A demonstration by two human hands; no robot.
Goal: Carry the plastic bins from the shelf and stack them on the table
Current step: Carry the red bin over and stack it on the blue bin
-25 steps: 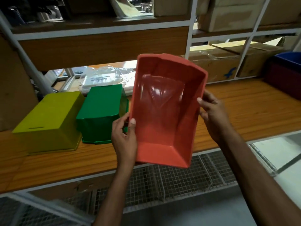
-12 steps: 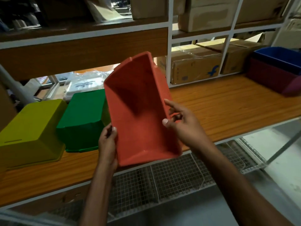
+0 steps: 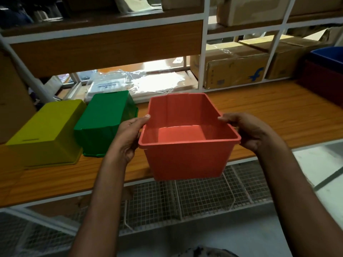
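Observation:
I hold an orange-red plastic bin [image 3: 185, 158] upright, mouth up, in front of the wooden shelf board [image 3: 278, 115]. My left hand [image 3: 128, 136] grips its left rim, thumb over the edge. My right hand [image 3: 254, 132] grips the right rim the same way. The bin is empty. On the shelf to the left, a green bin [image 3: 105, 121] and a yellow-green bin [image 3: 46, 132] lie upside down, side by side.
A blue bin [image 3: 328, 56] sits nested in a dark red bin [image 3: 323, 80] at the shelf's far right. Cardboard boxes [image 3: 233, 69] and plastic-wrapped packets [image 3: 130, 82] fill the back. White shelf uprights [image 3: 202, 58] divide the bays. Wire mesh baskets [image 3: 194, 197] hang below the shelf.
The orange-red bin has been turned from mouth-toward-me to upright with its mouth up. Both hands have shifted to grip its side rims.

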